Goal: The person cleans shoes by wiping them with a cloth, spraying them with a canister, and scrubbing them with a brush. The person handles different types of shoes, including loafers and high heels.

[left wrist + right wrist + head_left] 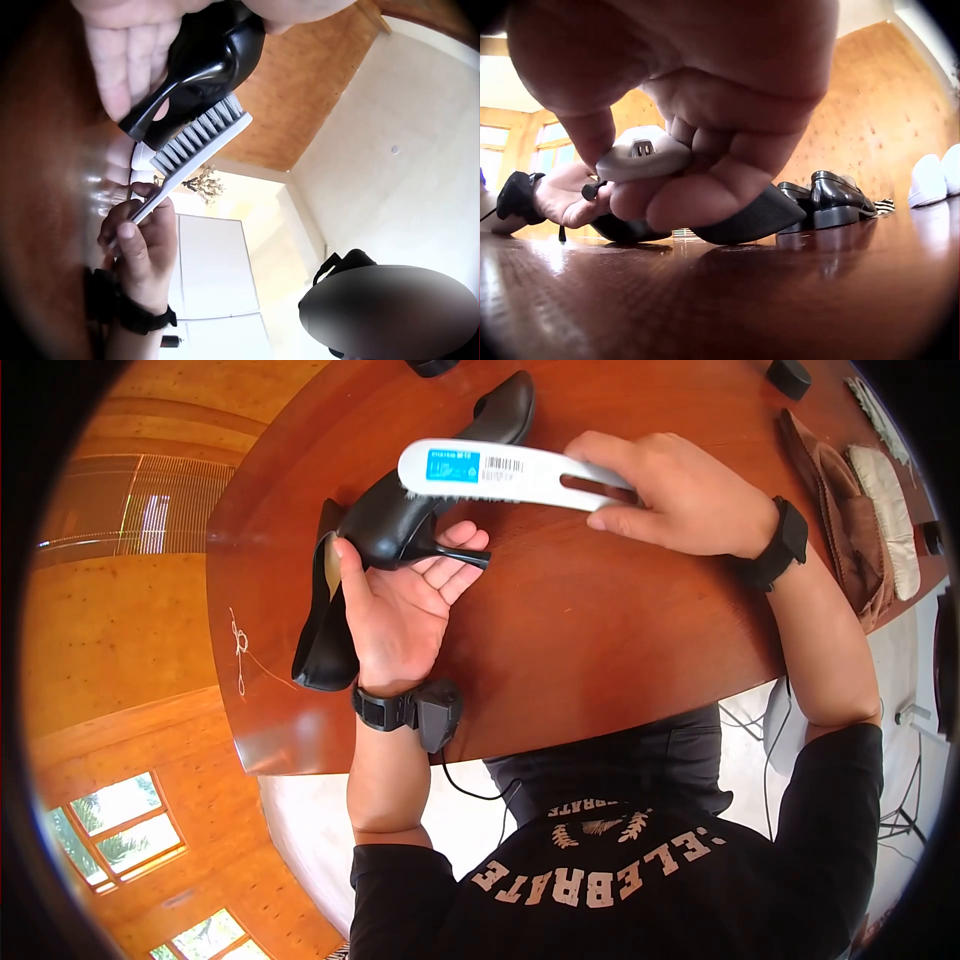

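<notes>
At about 11 o'clock from my chest, the black shoe (pixel 385 530) sits in my left hand (pixel 405 625), palm up, thumb against one side and fingers reaching past the heel (pixel 460 554). So that grip is on the shoe, fairly loose, fingers mostly straight. Probably held from the heel end so my fingers don't cover the upper. Heel sticks out toward 3 o'clock, toe toward 1; can't tell if the toe bears on the table (pixel 600 620).

Right hand (pixel 690 490), at 1 o'clock, has the brush (pixel 545 480) clamped by the handle, thumb on the near edge, fingers wrapped on the other side. Brush head points to 9 o'clock over the shoe, label up, bristles (pixel 199 135) down. Holding it far back likely keeps my knuckles off the leather and lets the bristles lie flat. They're right by the shoe; contact unclear.

Other shoe (pixel 325 650) lies at 10 o'clock, just beside my left wrist, near enough to be in reach but out from under the brush. String (pixel 240 645) farther toward 9. Brown shoes (pixel 840 510) at 2 o'clock, well apart from the brush, presumably set aside for elbow room. Loafers (pixel 836 199) stand on the table too, beyond the black toes.
</notes>
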`<state>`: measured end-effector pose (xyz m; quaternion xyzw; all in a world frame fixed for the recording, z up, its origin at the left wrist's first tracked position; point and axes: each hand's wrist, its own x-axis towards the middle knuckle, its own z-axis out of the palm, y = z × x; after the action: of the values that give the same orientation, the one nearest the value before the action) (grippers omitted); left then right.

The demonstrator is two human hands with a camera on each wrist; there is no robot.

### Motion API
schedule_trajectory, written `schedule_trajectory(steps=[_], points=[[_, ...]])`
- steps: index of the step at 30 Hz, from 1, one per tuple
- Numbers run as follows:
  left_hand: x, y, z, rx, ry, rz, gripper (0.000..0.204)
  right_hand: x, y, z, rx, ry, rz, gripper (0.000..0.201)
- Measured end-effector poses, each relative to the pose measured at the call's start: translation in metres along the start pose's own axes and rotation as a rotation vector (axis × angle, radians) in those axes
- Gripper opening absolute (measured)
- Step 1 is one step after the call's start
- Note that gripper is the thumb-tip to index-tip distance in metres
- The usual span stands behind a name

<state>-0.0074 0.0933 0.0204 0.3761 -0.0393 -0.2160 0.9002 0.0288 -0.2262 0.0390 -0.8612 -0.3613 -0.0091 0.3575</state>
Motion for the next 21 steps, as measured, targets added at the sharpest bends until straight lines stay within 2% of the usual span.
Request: schedule_trajectory(steps=[3,6,11,15,18,20,21], points=[[0.000,-0.001,0.001,0.010,0.011,0.002,0.088,0.000,0.005,-0.003,-0.082,0.088,0.066,0.032],[0.000,-0.002,0.005,0.029,0.028,0.007,0.088,0.001,0.012,-0.002,-0.099,0.172,0.056,0.032],[0.001,-0.003,0.009,0.052,-0.041,0.018,0.088,0.000,-0.001,-0.004,0.031,-0.022,-0.024,0.043],[0.001,-0.007,0.017,0.151,-0.022,0.036,0.087,0.002,-0.002,-0.007,-0.015,0.057,-0.004,0.036],[0.001,-0.009,0.020,0.221,-0.022,0.049,0.087,0.004,0.003,-0.003,0.061,0.121,-0.127,0.037],[0.001,-0.010,0.020,0.264,-0.029,0.049,0.086,0.001,-0.005,-0.002,0.078,0.056,-0.085,0.042],[0.001,-0.011,0.019,0.198,-0.029,0.042,0.085,0.000,-0.008,0.000,0.086,0.028,-0.096,0.042]])
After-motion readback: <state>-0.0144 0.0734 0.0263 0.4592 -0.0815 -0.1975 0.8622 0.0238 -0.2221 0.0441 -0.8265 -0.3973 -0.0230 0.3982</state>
